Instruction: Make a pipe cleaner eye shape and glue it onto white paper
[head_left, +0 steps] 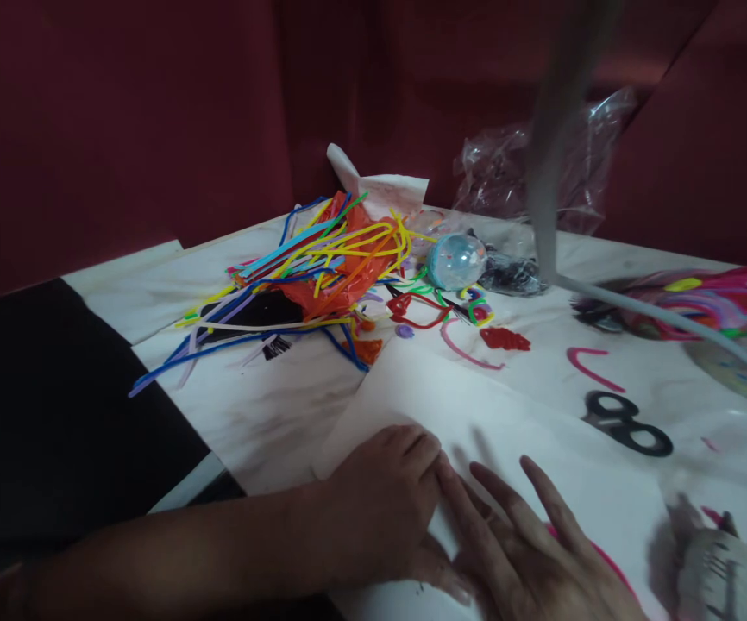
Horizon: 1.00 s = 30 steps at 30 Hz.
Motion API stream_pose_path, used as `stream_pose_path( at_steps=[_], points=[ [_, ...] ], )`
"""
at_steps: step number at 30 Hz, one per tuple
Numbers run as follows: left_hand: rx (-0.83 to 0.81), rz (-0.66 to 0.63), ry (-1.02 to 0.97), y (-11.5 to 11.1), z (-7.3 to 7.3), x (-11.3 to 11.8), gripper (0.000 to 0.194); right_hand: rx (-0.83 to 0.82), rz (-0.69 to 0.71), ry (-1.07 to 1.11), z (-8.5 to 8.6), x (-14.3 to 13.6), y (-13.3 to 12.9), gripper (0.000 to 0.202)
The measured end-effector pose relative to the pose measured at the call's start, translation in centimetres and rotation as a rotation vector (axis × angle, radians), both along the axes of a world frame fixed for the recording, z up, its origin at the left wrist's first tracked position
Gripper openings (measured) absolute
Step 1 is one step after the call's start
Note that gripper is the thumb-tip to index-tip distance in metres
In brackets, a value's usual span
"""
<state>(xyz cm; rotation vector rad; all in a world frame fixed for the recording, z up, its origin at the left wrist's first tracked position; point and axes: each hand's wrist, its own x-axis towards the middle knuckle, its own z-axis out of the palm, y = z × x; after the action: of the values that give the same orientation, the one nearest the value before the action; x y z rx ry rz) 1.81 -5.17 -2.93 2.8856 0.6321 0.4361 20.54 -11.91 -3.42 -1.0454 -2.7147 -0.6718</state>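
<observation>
My left hand point(390, 500) rests on a large white sheet of paper point(464, 397), its fingers curled inward and its thumb pointing down to the right. Whatever lies under those fingers is hidden. Against its fingertips is the index finger of my right hand point(529, 552), which lies palm down with fingers stretched and spread. A bright pink curved strip point(612, 569) shows partly from beneath the right hand.
Behind the paper lie a heap of coloured pipe cleaners point(322, 267), a clear plastic ball point(456, 261) and a clear bag point(542, 164). Black rings point(629, 423) and a pink strip point(597, 369) lie rightward. A pale cable point(664, 319) crosses in front. A whitish object point(729, 578) stands lower right.
</observation>
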Motion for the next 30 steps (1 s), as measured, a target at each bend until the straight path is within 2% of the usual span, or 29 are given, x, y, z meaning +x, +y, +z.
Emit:
stream_pose_path(
  at_steps=[5, 10, 17, 20, 23, 30],
  points=[
    [-0.025, 0.019, -0.005, -0.3, -0.2, -0.3, 0.083, 0.025, 0.009, -0.003, -0.3, -0.1, -0.2, 0.044],
    [-0.057, -0.001, -0.057, -0.3, 0.1, -1.4, 0.087, -0.012, -0.061, 0.009, 0.1, -0.7, -0.4, 0.045],
    [-0.197, 0.041, 0.107, -0.2, 1.2, -2.1, 0.096, 0.086, -0.019, -0.018, 0.6, -1.2, -0.1, 0.044],
    [-0.221, 0.024, 0.118, -0.3, 1.2, -2.3, 0.097, 0.055, -0.023, -0.059, 0.3, -1.0, -0.3, 0.047],
    [-0.223, 0.004, 0.126, -0.3, 1.2, -2.5, 0.094, 0.027, -0.054, 0.001, 0.0, -0.7, -0.5, 0.047],
    [-0.171, -0.072, 0.129, 0.3, 1.5, -2.9, 0.087, -0.081, -0.117, 0.081, 0.7, -0.2, -0.8, 0.048]
  ],
)
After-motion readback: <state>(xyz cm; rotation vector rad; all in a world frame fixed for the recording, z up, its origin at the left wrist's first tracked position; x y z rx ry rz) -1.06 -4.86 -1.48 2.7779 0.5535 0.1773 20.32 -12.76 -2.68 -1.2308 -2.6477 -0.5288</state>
